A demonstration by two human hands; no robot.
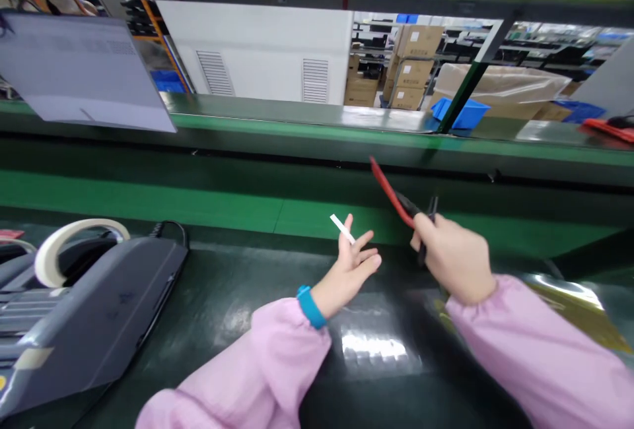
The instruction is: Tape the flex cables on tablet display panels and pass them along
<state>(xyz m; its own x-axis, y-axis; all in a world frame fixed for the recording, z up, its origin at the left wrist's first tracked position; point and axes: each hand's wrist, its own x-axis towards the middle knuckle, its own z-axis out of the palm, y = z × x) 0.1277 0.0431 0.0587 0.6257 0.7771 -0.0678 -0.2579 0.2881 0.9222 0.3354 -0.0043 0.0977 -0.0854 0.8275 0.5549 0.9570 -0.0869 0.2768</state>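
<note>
At centre, left hand (349, 270), fingers spread, carries strip (341, 227); right hand (458, 257), fingers curled, clenches apparent pliers (389, 193): judged holding step, next move requiring clearance.

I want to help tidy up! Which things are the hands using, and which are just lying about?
In use, it seems:
- white strip, at the left hand's fingers
- red and black tool, blurry, in the right hand

Probably just lying about:
- cream ring, maybe tape, on the grey machine
- yellowish sheet
- blue bin
</note>
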